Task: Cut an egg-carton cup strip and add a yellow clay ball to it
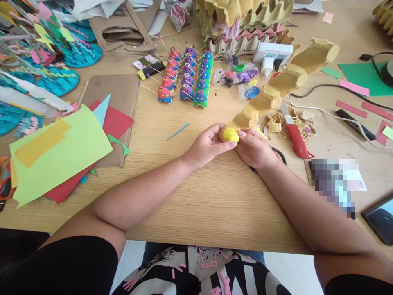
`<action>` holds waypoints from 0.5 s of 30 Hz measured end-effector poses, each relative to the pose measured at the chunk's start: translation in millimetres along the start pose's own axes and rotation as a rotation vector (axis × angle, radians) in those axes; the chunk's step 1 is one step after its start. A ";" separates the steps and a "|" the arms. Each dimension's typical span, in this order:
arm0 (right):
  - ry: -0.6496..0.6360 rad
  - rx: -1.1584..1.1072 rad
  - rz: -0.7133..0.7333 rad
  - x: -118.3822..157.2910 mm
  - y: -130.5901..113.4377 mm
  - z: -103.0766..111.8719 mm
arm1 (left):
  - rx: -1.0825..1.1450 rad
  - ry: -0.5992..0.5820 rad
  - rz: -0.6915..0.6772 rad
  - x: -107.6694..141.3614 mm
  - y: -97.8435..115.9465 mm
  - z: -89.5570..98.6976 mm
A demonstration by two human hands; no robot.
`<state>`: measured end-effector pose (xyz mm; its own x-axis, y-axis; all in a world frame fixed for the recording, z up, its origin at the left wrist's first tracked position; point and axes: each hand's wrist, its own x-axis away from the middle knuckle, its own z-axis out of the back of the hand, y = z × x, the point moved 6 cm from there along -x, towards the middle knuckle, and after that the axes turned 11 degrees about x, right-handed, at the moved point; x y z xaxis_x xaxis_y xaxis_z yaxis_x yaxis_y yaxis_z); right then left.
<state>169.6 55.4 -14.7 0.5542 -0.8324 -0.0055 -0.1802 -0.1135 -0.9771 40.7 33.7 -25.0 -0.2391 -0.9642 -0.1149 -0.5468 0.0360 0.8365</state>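
A long strip of tan egg carton (287, 80) slants up and away to the right from between my hands. Yellow clay (231, 134) covers the cup at its near end. My left hand (204, 147) grips this end from the left, thumb along the clay's lower edge. From the right, my right hand (258, 149) is closed round the same end, its thumb against the clay; its other fingers are partly hidden. On the table to the left lies a thin blue stick tool (178, 131). Behind it stand several painted egg-carton caterpillars (187, 76) with pin feelers.
A red-handled knife (296, 135) lies by carton scraps on the right, near a white cable (331, 114). Bags of coloured clay (241, 76) and a power strip (273, 53) sit behind. Coloured paper (64, 151) covers cardboard at left; egg trays (245, 20) are stacked at the back.
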 end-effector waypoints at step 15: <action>-0.009 0.033 0.001 -1.8 -0.6 -4.7 | -0.079 0.031 -0.043 0.2 -1.5 3.8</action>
<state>164.8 54.5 -13.1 0.5613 -0.8276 -0.0082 -0.1540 -0.0947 -0.9835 38.5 34.4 -28.4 -0.1911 -0.9721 -0.1362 -0.4909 -0.0255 0.8708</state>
